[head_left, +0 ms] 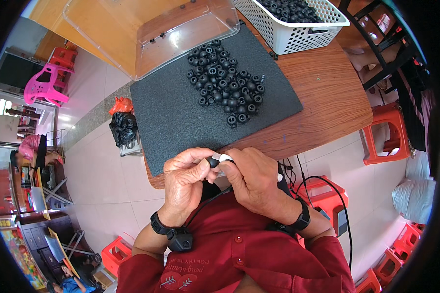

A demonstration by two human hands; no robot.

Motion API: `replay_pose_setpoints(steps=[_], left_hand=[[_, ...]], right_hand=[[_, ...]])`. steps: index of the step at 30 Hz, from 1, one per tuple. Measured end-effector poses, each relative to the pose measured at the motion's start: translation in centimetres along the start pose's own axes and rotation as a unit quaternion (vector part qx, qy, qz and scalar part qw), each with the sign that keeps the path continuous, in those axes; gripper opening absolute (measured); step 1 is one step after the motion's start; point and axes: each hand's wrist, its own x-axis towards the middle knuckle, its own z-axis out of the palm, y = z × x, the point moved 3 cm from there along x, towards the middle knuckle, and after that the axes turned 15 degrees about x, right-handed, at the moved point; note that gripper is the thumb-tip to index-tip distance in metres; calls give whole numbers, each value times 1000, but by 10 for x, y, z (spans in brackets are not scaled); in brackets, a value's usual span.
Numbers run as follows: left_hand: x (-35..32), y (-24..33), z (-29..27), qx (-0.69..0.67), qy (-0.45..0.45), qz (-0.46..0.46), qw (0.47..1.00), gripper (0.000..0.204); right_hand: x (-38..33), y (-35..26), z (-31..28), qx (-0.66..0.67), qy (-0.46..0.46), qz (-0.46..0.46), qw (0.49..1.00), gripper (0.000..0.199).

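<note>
Just past the near edge of the table, my two hands meet in front of my chest. My left hand [183, 183] pinches a small round black rubber-like piece [213, 162] between thumb and fingers. My right hand [256, 183] is closed on a slim white tool [225, 157]; its head is beside the black piece, and another white end shows past the far side of the fist. Whether the tool touches the piece cannot be made out. Beyond the hands, a pile of similar black pieces [225, 83], several with open ring-shaped ends, lies on a dark grey mat [156, 127].
A clear plastic bin [137, 53] lies tipped at the mat's far left, a few black pieces inside. At the far right of the wooden table [327, 93] stands a white perforated basket [298, 36] full of black pieces. Red stools [388, 132] and a black cable [344, 205] are to the right.
</note>
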Motion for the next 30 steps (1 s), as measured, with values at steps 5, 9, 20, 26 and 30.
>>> replay_pose_setpoints(steps=[5, 9, 20, 26, 30], left_hand=[[0, -1, -1, -4, -8, -8, 1000, 25], [0, 1, 0, 13, 3, -4, 1000, 24], [1, 2, 3, 38, -29, 44, 998, 23], [0, 6, 6, 67, -44, 53, 995, 23], [2, 4, 4, 48, -54, 38, 997, 25]], right_hand=[[0, 0, 0, 16, 5, 4, 1000, 16], [1, 0, 0, 28, 12, 17, 999, 14], [-8, 6, 5, 271, 20, 204, 941, 17], [-8, 7, 3, 307, 10, 223, 925, 13], [-6, 6, 3, 316, 12, 219, 923, 11]])
